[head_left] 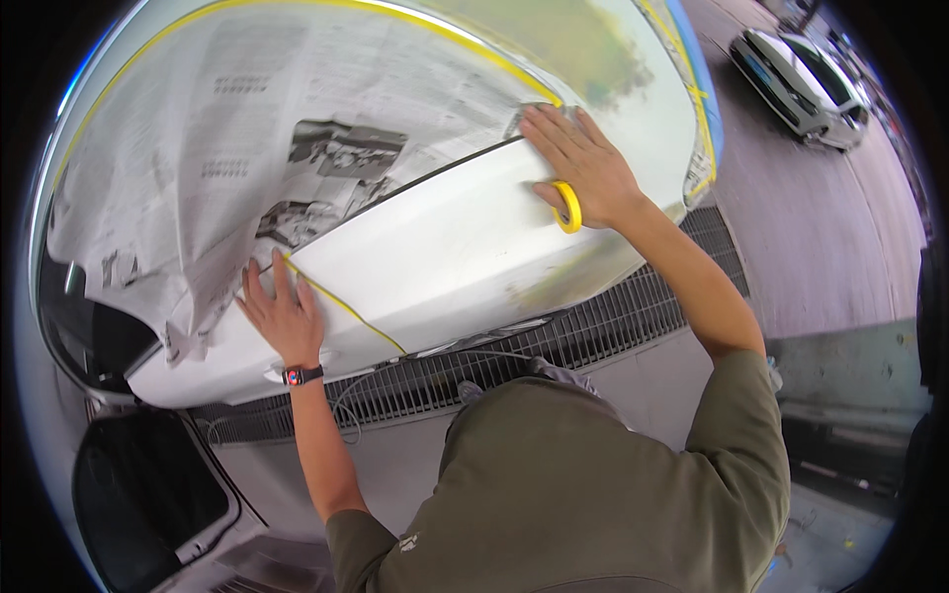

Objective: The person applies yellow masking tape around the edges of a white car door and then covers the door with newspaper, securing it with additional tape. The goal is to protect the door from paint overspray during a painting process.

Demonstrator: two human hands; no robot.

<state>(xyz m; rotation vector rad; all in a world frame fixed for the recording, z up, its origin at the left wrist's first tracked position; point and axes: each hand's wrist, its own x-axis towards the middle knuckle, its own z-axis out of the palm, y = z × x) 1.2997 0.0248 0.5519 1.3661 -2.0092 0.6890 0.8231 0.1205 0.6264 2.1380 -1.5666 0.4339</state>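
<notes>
A large newspaper sheet (237, 128), edged with yellow tape along its far curve, covers the upper part of a white car body. My right hand (585, 166) lies at the sheet's right corner, fingers stretched over the paper and the tape's end. A roll of yellow masking tape (568, 208) is held at its palm, beside the thumb. My left hand (284, 314) rests open on the white car door (425, 237), fingers spread. Its fingertips touch the sheet's lower edge, close to a thin strip of yellow tape (346, 307) running down the door.
Greenish sanded patches mark the bodywork (583, 49) at upper right and the lower panel. A floor grating (633, 316) runs beneath the car. An open car door (148, 494) with dark glass stands lower left. Another white car (801, 84) is parked at far right.
</notes>
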